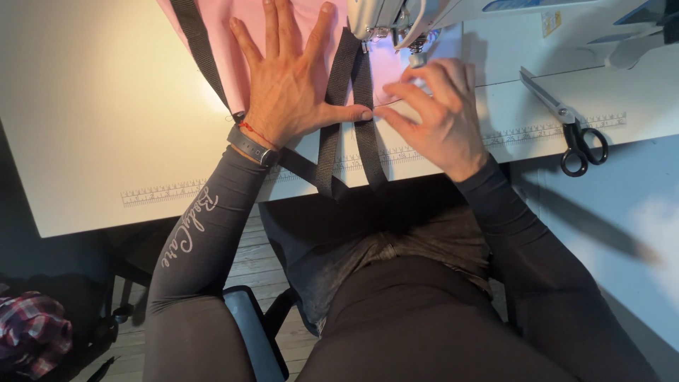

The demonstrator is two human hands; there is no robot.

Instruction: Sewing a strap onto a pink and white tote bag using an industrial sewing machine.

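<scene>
My left hand point(286, 78) lies flat with fingers spread on pink fabric point(244, 28), its thumb pressing a dark grey webbing strap point(366, 134) that loops over the table's front edge. My right hand point(435, 110) is curled with its fingertips pinching the strap and fabric just in front of the sewing machine's needle point(417, 46). The white sewing machine head point(382, 18) sits right above. A second run of strap point(198, 42) crosses the fabric at the left.
Black-handled scissors point(573, 127) lie on the white table point(106, 106) to the right. A printed ruler strip point(152, 192) runs along the table's front edge. My lap and a chair seat point(251, 332) are below; plaid cloth point(32, 332) lies at bottom left.
</scene>
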